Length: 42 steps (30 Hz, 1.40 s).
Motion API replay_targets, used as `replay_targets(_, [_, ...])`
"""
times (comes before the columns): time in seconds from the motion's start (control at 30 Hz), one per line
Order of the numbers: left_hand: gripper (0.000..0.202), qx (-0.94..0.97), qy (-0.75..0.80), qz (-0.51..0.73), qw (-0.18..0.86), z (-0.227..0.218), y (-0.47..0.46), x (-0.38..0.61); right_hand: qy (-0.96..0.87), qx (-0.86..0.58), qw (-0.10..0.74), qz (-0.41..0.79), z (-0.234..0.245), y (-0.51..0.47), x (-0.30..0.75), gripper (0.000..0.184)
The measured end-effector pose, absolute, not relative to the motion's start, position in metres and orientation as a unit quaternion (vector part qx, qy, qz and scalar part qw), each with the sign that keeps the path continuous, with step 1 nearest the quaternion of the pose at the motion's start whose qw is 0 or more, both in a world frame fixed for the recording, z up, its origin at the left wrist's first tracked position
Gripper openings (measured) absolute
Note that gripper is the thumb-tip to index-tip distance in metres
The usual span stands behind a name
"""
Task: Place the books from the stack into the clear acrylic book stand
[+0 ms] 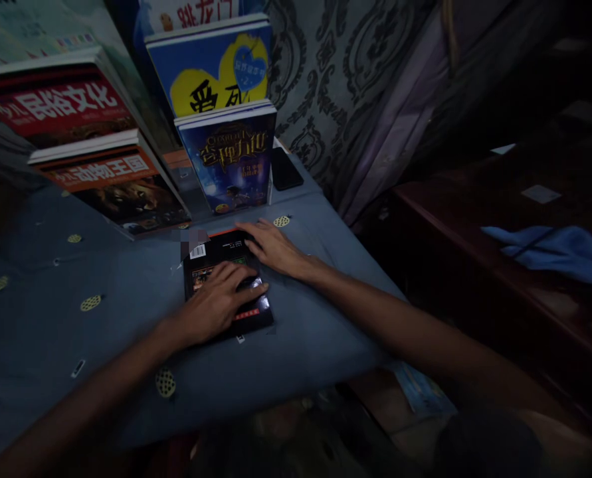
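Observation:
A dark book point(220, 249) lies flat on the cloth-covered table, its back cover with a white barcode patch facing up. My left hand point(220, 295) rests on the lower half of the cover, fingers stretched and thumb apart. At the book's upper right edge, my right hand point(270, 249) touches the corner with its fingers extended. Just behind stands a blue book point(230, 162) with gold lettering. An orange-and-black book with a lion point(131, 192) stands to its left. Part of the dark cover is hidden under my left hand.
Behind are a blue-and-yellow book point(210, 66) and a red-titled book point(61, 106), both upright. A black phone-like object point(286, 169) lies near the table's right edge. Patterned cloth covers the table point(126, 332). Off to the right, blue fabric point(555, 252) lies on a dark reddish surface.

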<state>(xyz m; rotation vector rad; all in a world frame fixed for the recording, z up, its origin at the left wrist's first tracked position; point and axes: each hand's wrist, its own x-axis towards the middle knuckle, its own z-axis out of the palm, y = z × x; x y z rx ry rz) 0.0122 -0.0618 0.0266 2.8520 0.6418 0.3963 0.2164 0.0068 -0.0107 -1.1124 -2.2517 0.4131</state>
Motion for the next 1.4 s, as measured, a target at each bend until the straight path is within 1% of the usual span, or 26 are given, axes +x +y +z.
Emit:
replay_targets(0.23, [0.062,0.969,0.19,0.114,0.11,0.031,-0.099,0.016,-0.845,-0.418,0.296,0.153,-0.012,0.007,0.216,0.048])
replay_targets(0.43, [0.051,0.966,0.204,0.096,0.126,0.038,-0.095,0.012,-0.847,-0.412,0.305,0.142,-0.012,0.006,0.214,0.049])
replay_targets(0.53, [0.047,0.949,0.266,0.135,0.1,0.03,-0.068,-0.008,-0.85,-0.411,0.302,0.133,-0.011,0.006,0.214,0.048])
replay_targets(0.6, [0.044,0.926,0.319,0.19,0.065,0.022,-0.042,-0.029,-0.855,-0.41,0.291,0.127,-0.011,0.005,0.215,0.046])
replay_targets(0.67, [0.042,0.897,0.374,0.228,0.056,0.015,-0.019,-0.049,-0.86,-0.415,0.275,0.112,-0.009,0.004,0.215,0.042])
replay_targets(0.77, [0.041,0.876,0.394,0.265,0.088,0.008,0.003,-0.071,-0.867,-0.419,0.263,0.057,-0.005,0.001,0.206,0.032])
replay_targets(0.87, [0.043,0.864,0.392,0.288,0.13,0.004,0.009,-0.08,-0.9,-0.358,0.248,0.011,0.004,-0.003,0.182,0.025])
replay_targets(1.0, [0.047,0.855,0.388,0.312,0.146,-0.001,0.008,-0.082,-0.941,-0.266,0.208,0.022,0.013,-0.008,0.142,0.028])
replay_targets(1.2, [0.05,0.855,0.391,0.303,0.154,-0.002,0.007,-0.085,-0.952,-0.226,0.2,0.054,0.015,-0.021,0.126,0.029])
replay_targets(1.4, [0.048,0.854,0.408,0.287,0.147,0.001,0.006,-0.085,-0.957,-0.189,0.194,0.104,0.021,-0.062,0.136,0.03])
